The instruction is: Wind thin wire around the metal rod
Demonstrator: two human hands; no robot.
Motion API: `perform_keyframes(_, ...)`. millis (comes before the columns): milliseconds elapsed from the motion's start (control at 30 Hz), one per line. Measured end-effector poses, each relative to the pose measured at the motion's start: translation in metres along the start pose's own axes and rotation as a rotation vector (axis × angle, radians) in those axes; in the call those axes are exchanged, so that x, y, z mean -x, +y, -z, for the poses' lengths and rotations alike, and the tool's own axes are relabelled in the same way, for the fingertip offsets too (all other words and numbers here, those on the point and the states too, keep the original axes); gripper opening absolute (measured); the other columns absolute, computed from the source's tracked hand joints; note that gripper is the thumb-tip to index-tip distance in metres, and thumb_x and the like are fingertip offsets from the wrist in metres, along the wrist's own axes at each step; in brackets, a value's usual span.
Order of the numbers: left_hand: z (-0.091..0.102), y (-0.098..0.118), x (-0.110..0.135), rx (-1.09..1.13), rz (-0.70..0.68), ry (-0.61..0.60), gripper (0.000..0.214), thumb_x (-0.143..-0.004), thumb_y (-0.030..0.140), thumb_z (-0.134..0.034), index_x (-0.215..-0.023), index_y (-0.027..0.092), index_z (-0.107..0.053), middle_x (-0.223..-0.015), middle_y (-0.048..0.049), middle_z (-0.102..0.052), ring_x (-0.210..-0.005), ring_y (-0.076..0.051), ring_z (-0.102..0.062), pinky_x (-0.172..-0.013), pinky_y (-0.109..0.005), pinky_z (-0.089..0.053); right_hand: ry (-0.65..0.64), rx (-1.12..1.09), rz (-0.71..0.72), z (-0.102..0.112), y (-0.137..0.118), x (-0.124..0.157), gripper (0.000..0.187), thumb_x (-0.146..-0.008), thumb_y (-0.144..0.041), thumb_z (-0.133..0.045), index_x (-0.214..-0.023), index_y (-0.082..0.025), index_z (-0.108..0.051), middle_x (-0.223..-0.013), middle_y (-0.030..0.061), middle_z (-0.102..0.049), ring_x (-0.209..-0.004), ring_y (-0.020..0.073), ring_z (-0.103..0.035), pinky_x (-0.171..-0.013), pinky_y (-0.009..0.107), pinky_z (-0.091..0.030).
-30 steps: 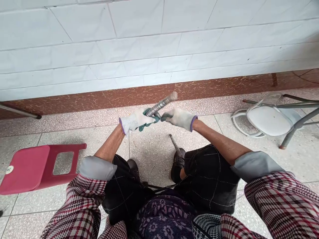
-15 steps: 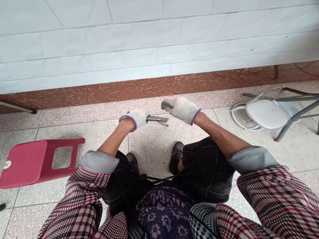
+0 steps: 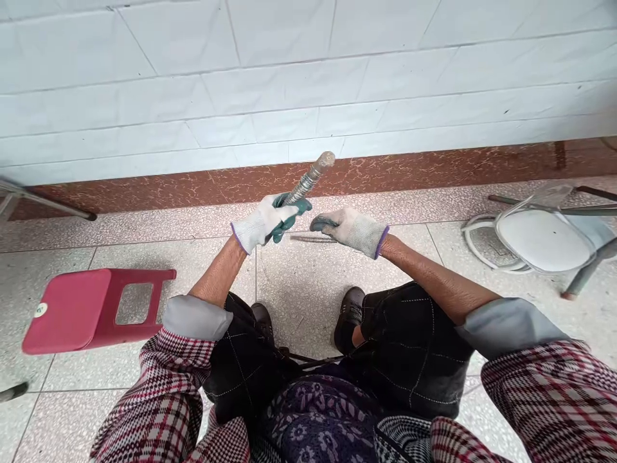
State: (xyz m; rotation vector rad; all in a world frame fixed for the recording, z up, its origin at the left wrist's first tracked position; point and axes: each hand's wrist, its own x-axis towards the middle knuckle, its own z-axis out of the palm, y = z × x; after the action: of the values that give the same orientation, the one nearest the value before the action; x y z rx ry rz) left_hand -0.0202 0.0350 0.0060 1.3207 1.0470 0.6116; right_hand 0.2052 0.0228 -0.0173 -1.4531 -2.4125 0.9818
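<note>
My left hand (image 3: 270, 222), in a white glove with a green palm, is closed around a wire-wrapped stick (image 3: 306, 183). The stick tilts up to the right and ends in a blunt brownish tip. To its right is my right hand (image 3: 349, 230), gloved the same way, with fingers curled together and pointing left. A thin grey rod (image 3: 311, 239) lies level just below those fingers, its right end passing behind the hand. Whether the right hand grips this rod, or whether it joins the stick, I cannot tell.
A red plastic stool (image 3: 72, 308) lies on its side at the left. At the right stands a folding chair with a white seat (image 3: 544, 239) and metal legs. A tiled wall (image 3: 308, 83) with a brown skirting rises ahead. My shoes (image 3: 349, 318) rest on the speckled floor (image 3: 299, 276).
The stick in my left hand has swung from level to pointing up and right, and that hand has turned. The thin rod now shows apart from it. My right hand stays close by.
</note>
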Motion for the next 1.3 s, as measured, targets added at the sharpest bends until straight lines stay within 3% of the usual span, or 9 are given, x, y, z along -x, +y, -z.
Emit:
perform_keyframes(100,0.003,-0.005,-0.004,0.106,-0.077,-0.038,0.034,-0.098,0.039,-0.052,-0.116,0.014,-0.067,-0.059,0.0062,-0.045,-0.040,-0.006,-0.034,-0.038,-0.021,-0.037,0.036,0.045,-0.004,0.003,-0.003,0.005,0.028,-0.104,-0.029,-0.051,-0.115,-0.023,-0.077,-0.109,0.0050,-0.080,-0.093,0.0213,-0.073,-0.080,0.030,-0.051)
perform_keyframes(233,0.007,-0.015,-0.016,-0.034,-0.028,0.131,0.016,-0.092,0.024,-0.062,-0.101,0.012,-0.065,-0.074,-0.0007,-0.062,-0.048,-0.008,-0.051,-0.046,-0.024,-0.047,0.089,0.231,-0.030,0.004,-0.011,0.013,0.031,-0.106,-0.034,-0.050,-0.125,-0.024,-0.072,-0.105,0.0062,-0.079,-0.089,0.0218,-0.072,-0.071,0.028,-0.047)
perform_keyframes(433,0.009,-0.020,-0.024,-0.909,-0.093,0.307,0.022,-0.089,0.030,-0.072,-0.106,0.016,-0.068,-0.105,-0.0091,-0.070,-0.083,-0.018,-0.066,-0.070,-0.031,-0.050,0.072,0.463,0.025,0.009,-0.035,0.024,0.028,-0.105,-0.029,-0.049,-0.118,-0.019,-0.072,-0.097,0.0090,-0.077,-0.083,0.0231,-0.068,-0.067,0.031,-0.042)
perform_keyframes(600,-0.010,-0.017,-0.021,-1.509,-0.179,-0.018,0.023,-0.098,0.022,-0.055,-0.114,0.018,-0.071,-0.117,-0.0144,-0.069,-0.088,-0.026,-0.069,-0.067,-0.036,-0.045,0.287,-0.065,-0.003,0.032,-0.016,0.017,0.022,-0.098,-0.027,-0.058,-0.107,-0.020,-0.076,-0.089,0.0043,-0.073,-0.074,0.0168,-0.063,-0.065,0.029,-0.044)
perform_keyframes(667,-0.018,-0.014,-0.017,-1.421,-0.258,-0.093,0.020,-0.096,0.021,-0.057,-0.110,0.018,-0.072,-0.109,-0.0117,-0.071,-0.088,-0.025,-0.069,-0.070,-0.035,-0.046,0.354,-0.311,-0.096,0.038,0.002,0.011,0.019,-0.093,-0.024,-0.060,-0.098,-0.017,-0.077,-0.073,0.0021,-0.065,-0.059,0.0127,-0.052,-0.053,0.027,-0.038)
perform_keyframes(800,-0.023,-0.005,-0.009,-0.730,-0.263,0.054,0.026,-0.082,0.022,-0.076,-0.106,0.017,-0.067,-0.101,-0.0052,-0.072,-0.079,-0.016,-0.067,-0.068,-0.029,-0.050,0.309,-0.572,-0.272,0.033,0.025,0.002,0.019,-0.090,-0.025,-0.062,-0.095,-0.013,-0.076,-0.059,-0.0033,-0.046,-0.046,0.0086,-0.033,-0.041,0.025,-0.022)
perform_keyframes(1000,-0.012,0.002,-0.008,0.069,0.006,0.230,0.010,-0.099,0.025,-0.056,-0.105,0.018,-0.059,-0.068,0.0046,-0.058,-0.036,-0.004,-0.033,-0.037,-0.023,-0.025,0.049,-0.228,-0.081,0.004,0.002,-0.003,0.021,-0.094,-0.022,-0.059,-0.097,-0.017,-0.079,-0.075,0.0031,-0.066,-0.062,0.0125,-0.053,-0.056,0.025,-0.039)
perform_keyframes(1167,0.001,-0.005,-0.009,0.091,0.015,0.223,0.029,-0.105,0.033,-0.041,-0.119,0.017,-0.062,-0.061,0.0066,-0.048,-0.039,-0.007,-0.031,-0.038,-0.022,-0.028,0.023,-0.012,0.014,0.006,-0.026,0.007,0.030,-0.099,-0.022,-0.051,-0.113,-0.017,-0.077,-0.078,0.0046,-0.069,-0.065,0.0150,-0.057,-0.063,0.028,-0.041)
perform_keyframes(1300,0.004,-0.011,-0.011,-0.451,-0.020,0.243,0.028,-0.094,0.030,-0.058,-0.119,0.017,-0.066,-0.077,-0.0015,-0.064,-0.056,-0.011,-0.052,-0.052,-0.024,-0.041,0.097,-0.086,-0.014,0.023,-0.036,0.020,0.033,-0.096,-0.018,-0.049,-0.114,-0.015,-0.076,-0.075,0.0028,-0.067,-0.062,0.0134,-0.056,-0.062,0.028,-0.042)
